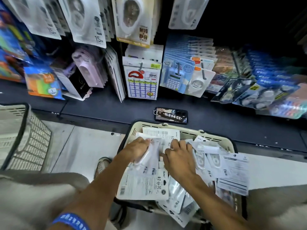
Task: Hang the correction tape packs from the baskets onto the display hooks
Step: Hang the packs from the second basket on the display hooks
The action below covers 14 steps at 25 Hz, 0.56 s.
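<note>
A cream basket (184, 131) sits in front of me, heaped with white correction tape packs (144, 185). Both my hands are down in the pile. My left hand (137, 149) is curled around a few packs (149, 156) at the basket's left side. My right hand (177, 157) rests palm down on the heap, fingers bent into the packs; whether it grips one is hidden. Above, more correction tape packs (86, 20) hang in rows on the display hooks (141, 66).
A phone (171, 115) with a key tag lies on the dark shelf ledge just beyond the basket. A second cream basket (25, 140) stands at the left. Other stationery hangs to the left and right. My foot (102, 165) is on the pale floor.
</note>
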Tool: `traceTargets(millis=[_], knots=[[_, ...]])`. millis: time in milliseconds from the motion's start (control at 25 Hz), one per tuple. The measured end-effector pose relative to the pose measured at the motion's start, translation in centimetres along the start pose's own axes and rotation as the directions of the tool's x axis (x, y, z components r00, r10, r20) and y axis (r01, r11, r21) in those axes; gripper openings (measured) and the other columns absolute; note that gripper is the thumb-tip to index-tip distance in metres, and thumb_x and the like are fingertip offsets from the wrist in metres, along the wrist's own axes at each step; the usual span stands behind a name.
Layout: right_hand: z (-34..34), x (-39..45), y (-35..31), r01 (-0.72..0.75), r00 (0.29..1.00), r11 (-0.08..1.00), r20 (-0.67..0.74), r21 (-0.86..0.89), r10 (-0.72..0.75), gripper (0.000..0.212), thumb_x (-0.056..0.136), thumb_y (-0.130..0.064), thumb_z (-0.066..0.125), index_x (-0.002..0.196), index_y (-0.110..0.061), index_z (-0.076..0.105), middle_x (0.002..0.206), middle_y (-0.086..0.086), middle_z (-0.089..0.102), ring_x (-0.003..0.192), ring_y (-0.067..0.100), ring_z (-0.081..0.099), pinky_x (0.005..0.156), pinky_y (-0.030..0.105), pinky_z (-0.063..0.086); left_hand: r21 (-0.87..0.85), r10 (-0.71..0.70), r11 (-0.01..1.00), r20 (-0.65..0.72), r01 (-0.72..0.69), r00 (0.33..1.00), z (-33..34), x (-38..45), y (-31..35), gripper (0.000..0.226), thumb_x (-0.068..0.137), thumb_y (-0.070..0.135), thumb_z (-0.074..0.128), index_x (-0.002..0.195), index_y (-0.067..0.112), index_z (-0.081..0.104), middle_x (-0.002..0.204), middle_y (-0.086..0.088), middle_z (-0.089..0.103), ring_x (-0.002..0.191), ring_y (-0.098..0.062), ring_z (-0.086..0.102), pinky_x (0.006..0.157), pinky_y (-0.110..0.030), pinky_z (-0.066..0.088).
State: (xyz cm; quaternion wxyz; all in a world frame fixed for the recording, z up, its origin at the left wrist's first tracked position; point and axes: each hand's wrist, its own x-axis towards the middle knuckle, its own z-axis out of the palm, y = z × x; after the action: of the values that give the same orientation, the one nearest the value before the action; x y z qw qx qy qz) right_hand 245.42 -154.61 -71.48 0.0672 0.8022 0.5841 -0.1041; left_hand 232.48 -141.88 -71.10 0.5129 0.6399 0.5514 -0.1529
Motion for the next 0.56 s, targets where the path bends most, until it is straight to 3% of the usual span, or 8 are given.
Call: traceTargets(millis=[120, 160, 240, 280, 360, 400, 480, 560], knots=[[-0.2, 0.3, -1.4, -0.169, 0.975, 0.936, 0.191, 0.308, 0.113, 0.027, 0.098, -0.034, 0.045, 0.103, -0.021, 0.069, 0.109, 0.004, 0.070, 0.108, 0.029, 0.061, 0.101, 0.042, 0.039, -0.128, -0.010, 0.992, 0.017, 0.012, 1.000, 0.4, 0.3, 0.0, 0.030, 0.105, 0.044, 0.046, 0.127, 0.024, 0.053, 0.130, -0.008, 0.059, 0.106, -0.025, 0.060, 0.098, -0.042, 0.054], [-0.5, 0.6, -1.3, -0.296, 0.942, 0.815, 0.295, 0.499, 0.161, 0.023, 0.097, -0.034, 0.046, 0.099, -0.023, 0.066, 0.108, 0.003, 0.071, 0.106, 0.028, 0.064, 0.101, 0.042, 0.044, -0.177, -0.017, 0.984, -0.004, 0.016, 1.000, 0.4, 0.6, -0.3, 0.036, 0.102, 0.045, 0.055, 0.132, 0.024, 0.051, 0.133, -0.007, 0.057, 0.110, -0.025, 0.058, 0.095, -0.040, 0.052], [-1.1, 1.2, -0.8, -0.490, 0.872, 0.410, 0.443, 0.770, 0.209, 0.021, 0.096, -0.040, 0.049, 0.102, -0.026, 0.064, 0.116, 0.002, 0.068, 0.108, 0.026, 0.064, 0.101, 0.047, 0.049, -0.267, -0.044, 0.963, -0.006, 0.041, 0.999, 0.2, 0.9, -0.8, 0.058, 0.090, 0.043, 0.073, 0.139, 0.024, 0.047, 0.132, -0.004, 0.054, 0.112, -0.023, 0.058, 0.088, -0.036, 0.050], [-1.3, 1.5, -0.6, -0.521, 0.853, 0.285, 0.477, 0.805, 0.211, 0.027, 0.093, -0.047, 0.052, 0.109, -0.026, 0.062, 0.120, -0.001, 0.065, 0.111, 0.025, 0.063, 0.100, 0.046, 0.050, -0.288, -0.051, 0.956, 0.003, 0.049, 0.999, 0.3, 0.8, -0.9, 0.066, 0.085, 0.040, 0.080, 0.140, 0.024, 0.047, 0.127, -0.003, 0.056, 0.106, -0.020, 0.059, 0.082, -0.034, 0.050], [-1.7, 1.6, -0.8, -0.510, 0.860, 0.252, 0.475, 0.823, 0.188, 0.042, 0.086, -0.050, 0.065, 0.120, -0.026, 0.056, 0.114, -0.009, 0.064, 0.102, 0.014, 0.067, 0.086, 0.033, 0.054, -0.378, -0.036, 0.926, -0.040, 0.018, 0.999, 0.8, 0.8, -0.9, 0.075, 0.073, 0.031, 0.091, 0.136, 0.018, 0.052, 0.115, 0.000, 0.060, 0.097, -0.016, 0.062, 0.078, -0.031, 0.048], [-1.6, 1.5, -1.2, -0.502, 0.864, 0.222, 0.472, 0.836, 0.175, 0.042, 0.085, -0.043, 0.072, 0.119, -0.027, 0.055, 0.109, -0.012, 0.067, 0.090, 0.008, 0.071, 0.073, 0.025, 0.055, -0.450, -0.014, 0.893, -0.078, -0.023, 0.997, 1.1, 0.8, -0.9, 0.076, 0.067, 0.026, 0.095, 0.131, 0.015, 0.056, 0.114, -0.001, 0.065, 0.097, -0.018, 0.065, 0.080, -0.032, 0.049], [-1.1, 1.5, -1.7, -0.495, 0.857, 0.036, 0.482, 0.868, 0.181, 0.042, 0.084, -0.024, 0.077, 0.118, -0.027, 0.052, 0.107, -0.004, 0.073, 0.073, 0.005, 0.073, 0.054, 0.020, 0.053, -0.567, 0.025, 0.819, -0.117, -0.088, 0.993, 1.3, 0.7, -0.6, 0.076, 0.058, 0.027, 0.098, 0.125, 0.014, 0.064, 0.119, -0.007, 0.073, 0.103, -0.022, 0.070, 0.089, -0.037, 0.054], [-0.6, 1.4, -1.6, -0.487, 0.842, -0.194, 0.517, 0.851, 0.156, 0.054, 0.085, -0.008, 0.076, 0.128, -0.024, 0.048, 0.110, 0.005, 0.074, 0.078, 0.015, 0.075, 0.058, 0.026, 0.056, -0.573, 0.010, 0.818, -0.050, -0.037, 0.999, 1.2, 0.4, -0.3, 0.086, 0.060, 0.042, 0.095, 0.135, 0.016, 0.060, 0.132, -0.009, 0.067, 0.120, -0.028, 0.064, 0.105, -0.047, 0.048]])
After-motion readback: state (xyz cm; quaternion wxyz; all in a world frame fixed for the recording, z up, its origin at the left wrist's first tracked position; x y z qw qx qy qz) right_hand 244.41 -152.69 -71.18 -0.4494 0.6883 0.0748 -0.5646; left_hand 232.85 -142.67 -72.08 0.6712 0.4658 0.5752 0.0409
